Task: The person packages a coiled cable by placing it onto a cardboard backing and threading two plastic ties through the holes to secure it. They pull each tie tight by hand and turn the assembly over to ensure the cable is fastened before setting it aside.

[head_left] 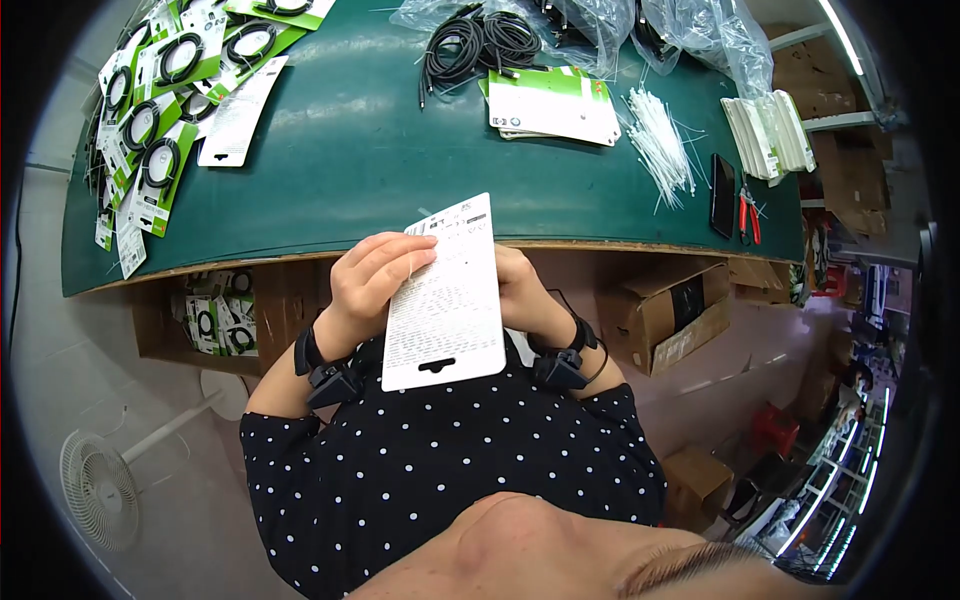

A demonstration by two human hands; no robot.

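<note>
A white cardboard packaging card (pixel 445 320) with fine print and a hanging slot stands tilted in front of my chest, its slotted end toward me. My left hand (pixel 375 278) is closed on the card's left edge, fingertips bent over the printed face. A thin white cable tie (pixel 424 212) pokes out by the card's far left edge. At the other edge, my right hand (pixel 522 290) curls in behind the card and grips it there; its fingertips are hidden. The card's far side is out of sight.
Carded black cables (pixel 160 165) pile up on the green table (pixel 330 150) at left. Behind are loose black cables (pixel 480 45), flat cards (pixel 550 108), white cable ties (pixel 660 145), a phone (pixel 722 195) and red-handled cutters (pixel 748 215). Cardboard boxes (pixel 665 315) stand below the table edge.
</note>
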